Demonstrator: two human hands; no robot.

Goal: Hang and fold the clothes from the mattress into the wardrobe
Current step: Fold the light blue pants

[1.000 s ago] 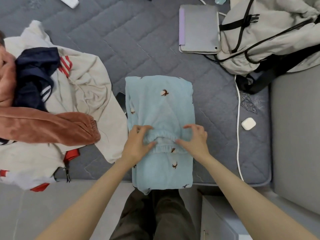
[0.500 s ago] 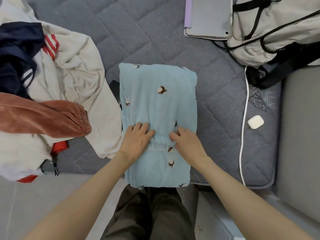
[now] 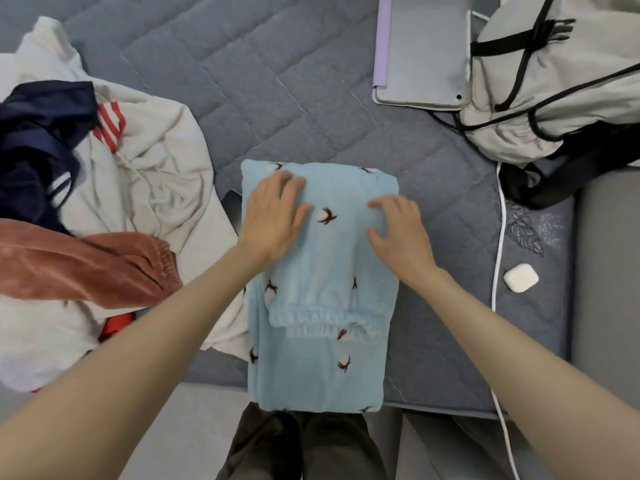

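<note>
In the head view, the folded light blue garment [image 3: 322, 306] lies at lower centre on the grey quilted mattress [image 3: 277, 81], its near edge at the mattress rim. The 2 hands rest apart on its far half: left hand [image 3: 273, 209] flat with straight fingers, right hand [image 3: 398, 230] spread, fingertips pressing the cloth. At left is a heap: white hoodie [image 3: 156, 161], navy garment [image 3: 31, 140], rust-brown trousers [image 3: 79, 271]. Upper right holds a tablet [image 3: 426, 53] and backpack [image 3: 554, 81]; an earbud case [image 3: 520, 278] sits at right.

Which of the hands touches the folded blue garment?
Touching, both: head view shows left hand and right hand pressed onto the blue garment, no gap.
</note>
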